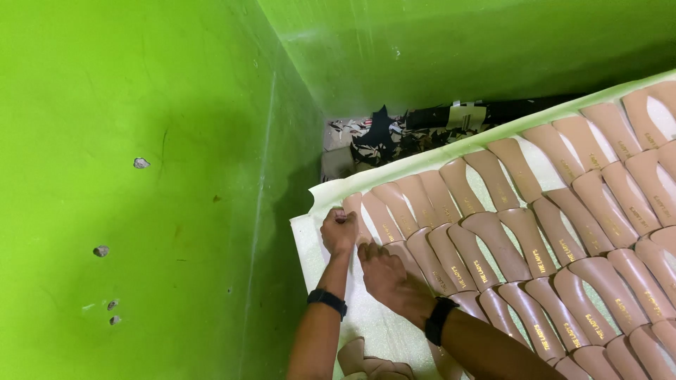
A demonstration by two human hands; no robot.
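Observation:
Rows of tan shoe insoles [535, 232] lie overlapping on a pale foam sheet [313, 246] that covers a table. My left hand [339, 231] is at the sheet's left end, fingers curled on the end insole [352, 205] of the back row. My right hand [380, 271] rests just beside it, pressing on an insole of the row in front. Both wrists wear black bands. More tan insoles [366, 364] show below my left forearm.
A bright green wall [141, 176] runs close along the left and meets another green wall [458, 49] behind the table. Dark and pale scraps [394, 134] lie piled on the floor in the corner gap behind the sheet's edge.

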